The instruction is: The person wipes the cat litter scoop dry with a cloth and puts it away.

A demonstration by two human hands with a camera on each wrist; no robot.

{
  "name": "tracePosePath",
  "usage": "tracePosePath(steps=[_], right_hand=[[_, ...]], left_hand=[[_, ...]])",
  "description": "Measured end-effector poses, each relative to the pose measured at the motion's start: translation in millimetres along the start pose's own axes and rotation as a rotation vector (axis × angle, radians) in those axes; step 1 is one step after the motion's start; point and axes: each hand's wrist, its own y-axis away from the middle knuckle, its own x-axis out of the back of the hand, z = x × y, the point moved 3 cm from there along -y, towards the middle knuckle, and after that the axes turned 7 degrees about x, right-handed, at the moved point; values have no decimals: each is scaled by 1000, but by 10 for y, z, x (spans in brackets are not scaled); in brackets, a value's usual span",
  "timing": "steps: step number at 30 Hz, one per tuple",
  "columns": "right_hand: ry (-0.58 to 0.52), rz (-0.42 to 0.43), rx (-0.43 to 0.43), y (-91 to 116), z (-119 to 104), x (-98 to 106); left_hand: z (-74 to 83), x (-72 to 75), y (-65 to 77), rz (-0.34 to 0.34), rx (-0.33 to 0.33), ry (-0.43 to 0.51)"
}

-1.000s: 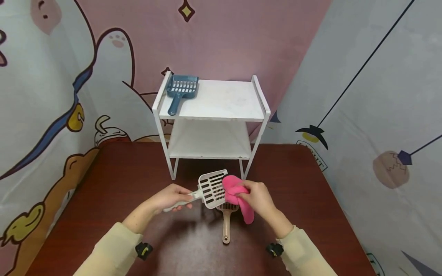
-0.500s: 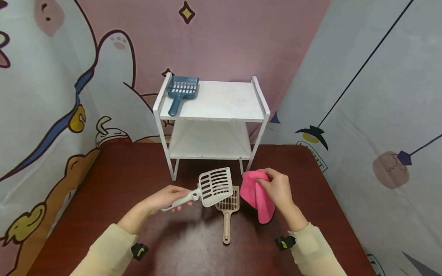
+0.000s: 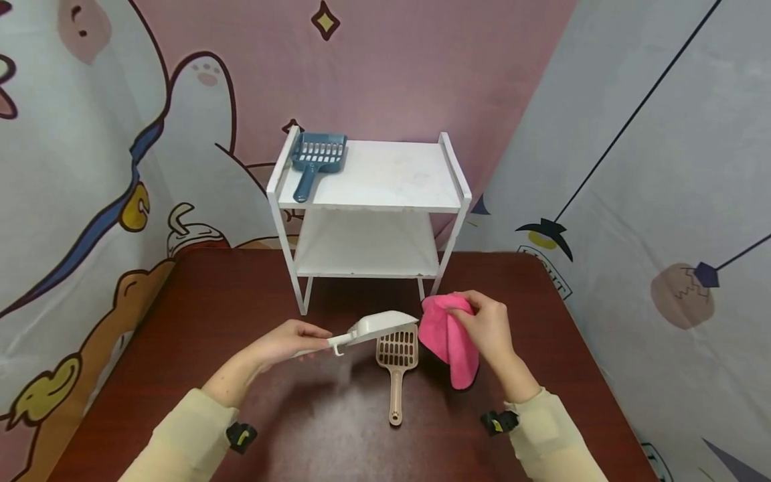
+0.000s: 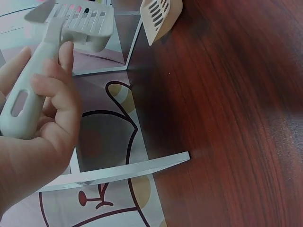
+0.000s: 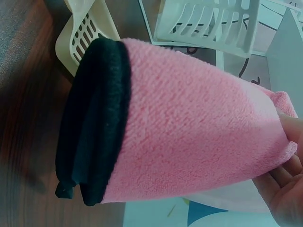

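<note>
One tan slotted scoop (image 3: 395, 373) lay at lower centre on the dark red worktop (image 3: 337, 428), handle toward the bottom edge. At centre, the left hand (image 3: 289, 345) curled its fingers round a white slotted scoop (image 3: 375, 326), edge-on, its long axis pointing right and slightly upward. Centre right, the right hand (image 3: 489, 323) pinched one fuzzy, dark-edged pink cloth (image 3: 447, 341). Behind, upper centre, a blue scoop (image 3: 319, 150) (the third) topped a two-tier white shelf (image 3: 397, 174).

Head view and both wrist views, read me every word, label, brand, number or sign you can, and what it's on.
No text reads with certainty.
Boxed lettering on the printed backdrop: too small and cut off to read.
Black wrist devices: yellow marks, too small to read.
White scoop, beige scoop, blue scoop, pink cloth: no lettering visible.
</note>
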Motion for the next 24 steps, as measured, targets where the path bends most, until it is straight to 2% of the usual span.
tracePosePath(steps=[9, 14, 19, 24], right_hand=[[-48, 44, 13, -41, -54, 21], [-115, 53, 46, -140, -228, 30], [-154, -41, 155, -191, -493, -85], [-131, -185, 290, -121, -722, -323]], left_hand=[[-22, -6, -8, 43, 15, 4], [-32, -2, -26, 68, 36, 14], [-30, -44, -51, 89, 34, 35], [12, -104, -82, 114, -38, 42]])
